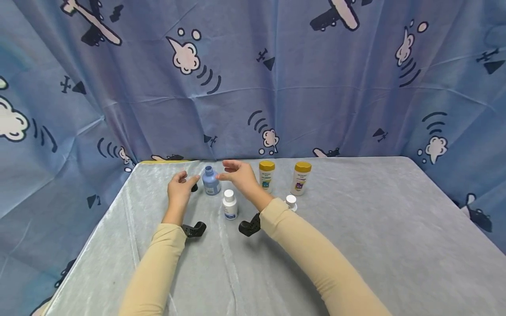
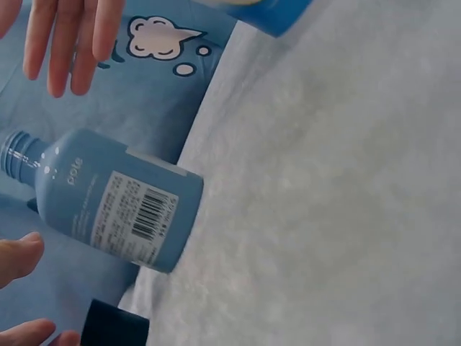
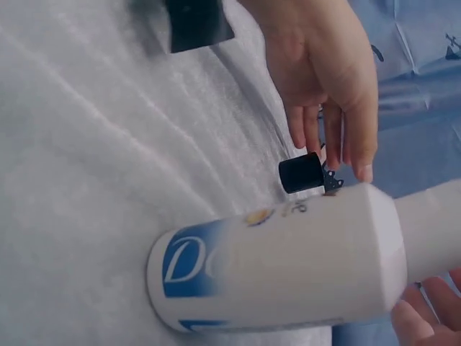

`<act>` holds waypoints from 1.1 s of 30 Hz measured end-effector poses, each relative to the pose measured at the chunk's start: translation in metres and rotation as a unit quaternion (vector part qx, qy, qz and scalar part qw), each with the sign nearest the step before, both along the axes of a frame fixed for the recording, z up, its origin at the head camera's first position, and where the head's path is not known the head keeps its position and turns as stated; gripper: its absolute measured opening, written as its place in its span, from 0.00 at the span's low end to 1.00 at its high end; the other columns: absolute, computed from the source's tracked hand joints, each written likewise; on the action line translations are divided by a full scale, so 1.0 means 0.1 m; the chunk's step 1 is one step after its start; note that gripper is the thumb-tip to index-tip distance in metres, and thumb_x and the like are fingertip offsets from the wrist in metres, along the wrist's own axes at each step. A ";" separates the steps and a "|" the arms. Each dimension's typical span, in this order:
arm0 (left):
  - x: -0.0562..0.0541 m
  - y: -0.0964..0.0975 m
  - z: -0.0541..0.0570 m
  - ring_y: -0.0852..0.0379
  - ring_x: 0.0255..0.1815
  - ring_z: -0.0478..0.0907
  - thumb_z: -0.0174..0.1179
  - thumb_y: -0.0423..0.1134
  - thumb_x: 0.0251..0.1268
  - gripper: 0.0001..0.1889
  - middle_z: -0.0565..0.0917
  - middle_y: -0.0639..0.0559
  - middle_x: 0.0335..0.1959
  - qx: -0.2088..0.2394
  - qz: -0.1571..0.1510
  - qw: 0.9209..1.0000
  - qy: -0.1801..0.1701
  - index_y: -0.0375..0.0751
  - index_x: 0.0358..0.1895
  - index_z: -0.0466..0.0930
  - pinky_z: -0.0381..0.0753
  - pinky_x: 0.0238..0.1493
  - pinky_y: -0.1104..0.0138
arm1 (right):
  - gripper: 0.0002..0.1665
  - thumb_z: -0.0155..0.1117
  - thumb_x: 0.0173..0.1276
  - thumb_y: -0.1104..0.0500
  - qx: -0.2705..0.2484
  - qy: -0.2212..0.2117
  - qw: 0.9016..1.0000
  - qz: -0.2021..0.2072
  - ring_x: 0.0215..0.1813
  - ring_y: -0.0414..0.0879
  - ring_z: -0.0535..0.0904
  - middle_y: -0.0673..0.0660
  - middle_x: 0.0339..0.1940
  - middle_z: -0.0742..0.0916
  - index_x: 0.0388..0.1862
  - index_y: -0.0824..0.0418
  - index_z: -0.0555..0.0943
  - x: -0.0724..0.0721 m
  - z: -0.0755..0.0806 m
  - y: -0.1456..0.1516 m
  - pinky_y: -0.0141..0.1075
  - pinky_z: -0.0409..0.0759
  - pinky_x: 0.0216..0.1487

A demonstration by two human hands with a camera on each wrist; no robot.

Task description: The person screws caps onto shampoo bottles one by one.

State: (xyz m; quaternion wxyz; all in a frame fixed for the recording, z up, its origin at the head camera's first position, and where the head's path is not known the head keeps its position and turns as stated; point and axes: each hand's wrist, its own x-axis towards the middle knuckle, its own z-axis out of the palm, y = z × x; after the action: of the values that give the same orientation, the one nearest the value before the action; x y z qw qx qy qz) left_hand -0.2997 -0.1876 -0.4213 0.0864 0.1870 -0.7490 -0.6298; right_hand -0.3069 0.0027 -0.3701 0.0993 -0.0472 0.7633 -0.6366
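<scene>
A blue bottle (image 1: 211,182) stands upright on the table, its threaded neck bare. My left hand (image 1: 178,189) is to its left, fingers and thumb apart. A black cap (image 2: 115,324) sits on the cloth just below the left fingertips; whether they touch it I cannot tell. On the bottle's other side my right hand (image 1: 241,177) reaches in with extended fingers (image 2: 68,50), its thumb close to the bottle. Neither hand grips anything. Nearer to me stands a white bottle with a white cap (image 1: 229,205); its blue label (image 3: 194,259) shows in the right wrist view.
Two pale bottles with yellow caps, one left (image 1: 266,175) and one right (image 1: 300,179), stand at the back. A white-capped bottle (image 1: 291,202) is partly hidden by the right sleeve. Grey cloth covers the table (image 1: 375,210); a patterned blue curtain (image 1: 245,87) hangs behind.
</scene>
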 end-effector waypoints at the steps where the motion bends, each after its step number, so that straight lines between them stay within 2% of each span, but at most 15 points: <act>1: 0.00 -0.01 -0.02 0.43 0.76 0.61 0.65 0.41 0.66 0.35 0.68 0.40 0.74 0.000 -0.003 1.000 -0.001 0.33 0.73 0.63 0.65 0.75 0.54 | 0.34 0.75 0.60 0.62 -0.003 -0.003 1.000 0.007 0.70 0.52 0.75 0.58 0.68 0.80 0.66 0.61 0.77 -0.01 -0.01 -0.01 0.44 0.72 0.72; 6: -0.01 -0.05 -0.10 0.43 0.75 0.63 0.64 0.40 0.66 0.36 0.68 0.38 0.73 -0.007 -0.018 1.000 -0.020 0.32 0.74 0.61 0.65 0.75 0.54 | 0.37 0.74 0.60 0.63 -0.016 -0.020 0.999 0.044 0.73 0.53 0.72 0.59 0.71 0.77 0.68 0.62 0.74 -0.07 -0.08 -0.05 0.45 0.69 0.74; 11: -0.03 -0.05 -0.14 0.42 0.75 0.62 0.64 0.37 0.66 0.36 0.67 0.35 0.73 -0.003 -0.028 0.999 -0.032 0.32 0.74 0.61 0.66 0.75 0.54 | 0.38 0.74 0.60 0.64 -0.030 -0.042 0.997 0.052 0.75 0.55 0.69 0.60 0.73 0.75 0.70 0.62 0.73 -0.14 -0.18 -0.09 0.45 0.68 0.75; 14: -0.05 -0.04 -0.17 0.42 0.75 0.63 0.65 0.37 0.65 0.35 0.67 0.34 0.73 -0.009 -0.030 0.999 -0.034 0.32 0.73 0.62 0.67 0.74 0.54 | 0.39 0.74 0.59 0.65 -0.025 -0.038 0.997 0.059 0.76 0.55 0.68 0.59 0.73 0.74 0.71 0.63 0.72 -0.17 -0.24 -0.11 0.45 0.67 0.76; 20: -0.06 -0.04 -0.20 0.41 0.73 0.65 0.66 0.35 0.64 0.35 0.68 0.33 0.71 -0.023 -0.026 0.999 -0.024 0.31 0.72 0.63 0.67 0.74 0.53 | 0.41 0.74 0.58 0.68 -0.028 -0.031 0.996 0.082 0.76 0.55 0.66 0.59 0.74 0.74 0.71 0.64 0.70 -0.22 -0.30 -0.16 0.45 0.65 0.77; 26: -0.06 -0.03 -0.19 0.41 0.70 0.68 0.66 0.33 0.63 0.33 0.71 0.33 0.69 -0.033 -0.018 0.999 -0.021 0.30 0.70 0.66 0.70 0.72 0.54 | 0.44 0.72 0.58 0.72 -0.039 -0.061 0.992 0.106 0.76 0.56 0.66 0.62 0.74 0.73 0.74 0.63 0.68 -0.29 -0.38 -0.22 0.46 0.68 0.75; 33: -0.07 -0.02 -0.22 0.39 0.70 0.68 0.63 0.27 0.62 0.29 0.72 0.31 0.66 -0.051 -0.016 0.998 -0.018 0.29 0.68 0.68 0.68 0.73 0.52 | 0.44 0.72 0.58 0.72 -0.031 -0.079 0.991 0.102 0.75 0.55 0.68 0.60 0.73 0.74 0.74 0.60 0.68 -0.33 -0.43 -0.24 0.46 0.69 0.74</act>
State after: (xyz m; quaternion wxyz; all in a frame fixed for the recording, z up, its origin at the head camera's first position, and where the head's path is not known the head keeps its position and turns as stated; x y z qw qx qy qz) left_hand -0.3070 -0.1899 -0.4436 0.0726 0.1815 -0.7842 -0.5889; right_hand -0.3401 -0.0217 -0.4127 0.2220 -0.0778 0.7239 -0.6485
